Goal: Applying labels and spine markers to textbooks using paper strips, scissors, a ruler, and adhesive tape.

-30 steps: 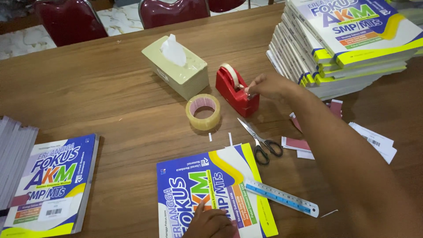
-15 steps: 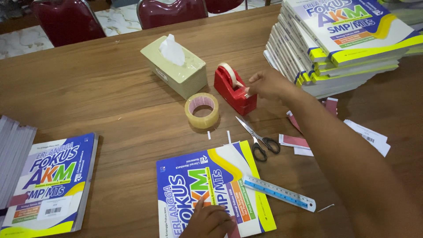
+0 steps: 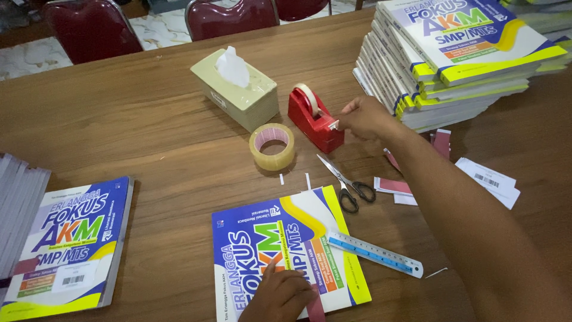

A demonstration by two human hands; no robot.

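Observation:
My right hand (image 3: 364, 117) reaches across the table to the red tape dispenser (image 3: 314, 120), its fingertips pinching the tape end at the dispenser's cutter. My left hand (image 3: 280, 296) rests flat on the blue, white and yellow book (image 3: 286, 250) lying in front of me, next to a dark red strip at the cover's lower edge. A roll of clear packing tape (image 3: 273, 146) lies just left of the dispenser. Black-handled scissors (image 3: 347, 183) lie shut between the dispenser and the book. A blue ruler (image 3: 374, 254) lies across the book's right edge.
A beige tissue box (image 3: 237, 89) stands behind the tape roll. A tall stack of the same books (image 3: 453, 59) fills the far right. Another copy (image 3: 65, 241) lies at the left beside a grey stack (image 3: 16, 209). Paper slips and labels (image 3: 485, 179) are scattered at the right. Red chairs (image 3: 89, 27) stand beyond the table.
My right hand has stayed at the dispenser's cutter, shifting only slightly. The left hand remains on the book. The view has shifted a little.

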